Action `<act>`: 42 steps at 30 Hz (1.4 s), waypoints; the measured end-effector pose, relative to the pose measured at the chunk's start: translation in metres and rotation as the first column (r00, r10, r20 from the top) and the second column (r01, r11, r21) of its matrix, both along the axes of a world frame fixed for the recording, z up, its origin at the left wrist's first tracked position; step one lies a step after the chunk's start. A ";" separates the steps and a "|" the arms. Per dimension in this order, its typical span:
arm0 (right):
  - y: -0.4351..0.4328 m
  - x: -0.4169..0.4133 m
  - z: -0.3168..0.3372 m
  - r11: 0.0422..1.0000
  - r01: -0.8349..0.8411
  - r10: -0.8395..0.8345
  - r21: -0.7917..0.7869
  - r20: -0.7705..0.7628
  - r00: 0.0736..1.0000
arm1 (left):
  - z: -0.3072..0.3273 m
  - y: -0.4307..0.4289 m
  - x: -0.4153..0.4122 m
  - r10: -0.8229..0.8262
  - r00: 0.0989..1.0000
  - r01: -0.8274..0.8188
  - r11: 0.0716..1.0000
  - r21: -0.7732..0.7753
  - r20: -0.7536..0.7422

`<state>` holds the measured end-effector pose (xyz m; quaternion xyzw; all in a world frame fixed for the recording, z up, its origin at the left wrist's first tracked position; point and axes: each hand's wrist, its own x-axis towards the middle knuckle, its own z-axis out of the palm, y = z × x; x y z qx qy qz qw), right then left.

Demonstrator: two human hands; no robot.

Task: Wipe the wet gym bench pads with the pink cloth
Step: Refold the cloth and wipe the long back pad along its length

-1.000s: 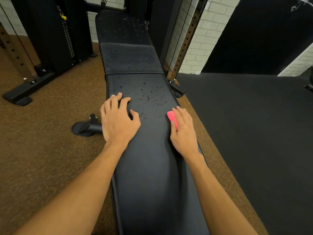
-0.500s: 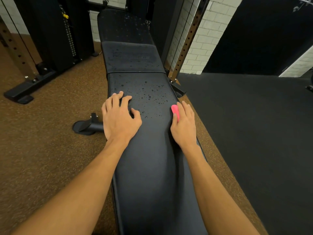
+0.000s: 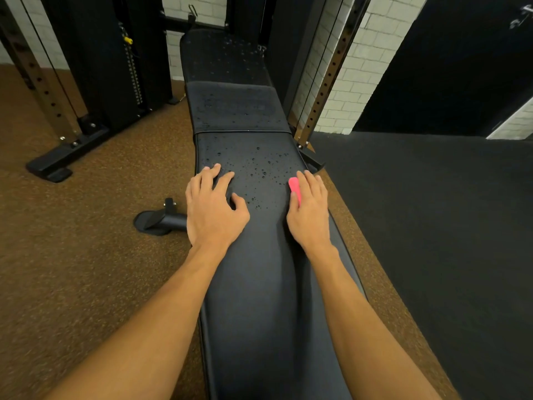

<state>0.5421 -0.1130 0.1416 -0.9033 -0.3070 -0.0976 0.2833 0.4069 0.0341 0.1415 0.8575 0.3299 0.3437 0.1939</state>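
A long black gym bench (image 3: pixel 268 298) runs away from me, made of three pads. The near pad is dry close to me and beaded with water drops (image 3: pixel 259 168) ahead of my hands. The middle pad (image 3: pixel 235 108) and the far pad (image 3: pixel 225 57) are also wet. My left hand (image 3: pixel 213 210) lies flat on the near pad's left side, fingers spread. My right hand (image 3: pixel 310 210) presses a folded pink cloth (image 3: pixel 295 187) onto the pad's right edge; only a strip of cloth shows beside the index finger.
A black bench foot (image 3: pixel 157 222) sticks out on the brown floor to the left. A weight stack machine (image 3: pixel 115 67) and its base (image 3: pixel 57 160) stand at the back left. A perforated rack upright (image 3: pixel 326 82) rises close to the bench's right. Black matting (image 3: pixel 447 226) covers the floor on the right.
My right hand with the cloth has slid a little forward and toward the right edge of the pad. The left hand stays planted. My head has shifted slightly.
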 end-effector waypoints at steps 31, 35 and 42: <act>-0.007 -0.050 -0.011 0.974 -0.221 0.225 -0.052 0.103 0.969 | -0.013 0.013 -0.006 -0.098 0.975 0.127 0.982 -0.138 0.201; 0.001 -0.032 -0.007 1.000 -0.027 0.027 -0.001 0.009 1.000 | -0.013 0.018 -0.010 -0.121 0.969 0.154 0.977 -0.145 0.217; 0.012 -0.059 -0.009 0.957 -0.284 0.288 -0.059 0.071 0.955 | -0.012 0.019 -0.012 -0.136 0.965 0.169 0.976 -0.137 0.223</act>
